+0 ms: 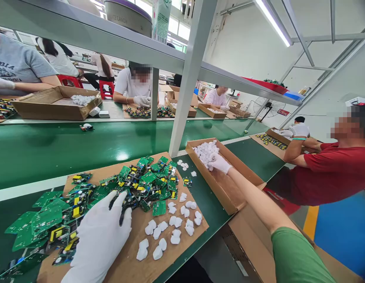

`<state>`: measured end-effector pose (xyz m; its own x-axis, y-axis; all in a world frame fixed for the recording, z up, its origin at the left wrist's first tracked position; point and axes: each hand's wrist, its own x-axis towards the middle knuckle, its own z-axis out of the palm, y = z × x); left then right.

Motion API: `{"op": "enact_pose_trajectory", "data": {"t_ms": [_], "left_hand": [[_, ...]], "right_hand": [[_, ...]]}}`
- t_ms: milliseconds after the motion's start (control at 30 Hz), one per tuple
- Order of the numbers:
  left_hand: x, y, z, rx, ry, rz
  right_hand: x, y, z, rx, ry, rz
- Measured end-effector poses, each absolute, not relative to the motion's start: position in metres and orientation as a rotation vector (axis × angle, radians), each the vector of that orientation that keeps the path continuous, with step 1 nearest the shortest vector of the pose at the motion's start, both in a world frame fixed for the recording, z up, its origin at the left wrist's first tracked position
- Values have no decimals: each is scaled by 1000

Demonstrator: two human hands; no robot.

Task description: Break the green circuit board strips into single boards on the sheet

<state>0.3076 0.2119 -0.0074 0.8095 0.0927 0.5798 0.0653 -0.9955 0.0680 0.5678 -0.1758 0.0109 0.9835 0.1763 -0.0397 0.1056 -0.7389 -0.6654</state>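
My left hand (104,230), in a white glove, reaches to the front of a pile of green circuit boards (148,178). Its thumb and fingers are apart, with dark components showing between them; no board is clearly gripped. My right hand (219,163), also gloved, is inside a shallow cardboard box (232,192). Its fingers are bent and pressed together on a small white pad at the edge of a heap of white pads (204,151); the fingertips are partly hidden. Several paired white pads (176,236) lie on the cardboard sheet (126,259) right of my left hand.
Beyond the boards runs a green conveyor belt (111,141), with one small part (87,127) on it. A metal shelf post (187,78) rises between my work area and the belt. Co-workers sit across it, and a person in a red shirt (338,173) is at the right.
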Motion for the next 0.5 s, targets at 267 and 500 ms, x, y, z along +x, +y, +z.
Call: {"op": "enact_pose_trajectory", "data": {"t_ms": [267,500], "left_hand": [[309,213,-8,2985,154,861],[308,213,-8,2969,167,847]], "right_hand": [[558,-180,14,-2493,-152,138],[555,-181,19,-2589,-92,123]]}}
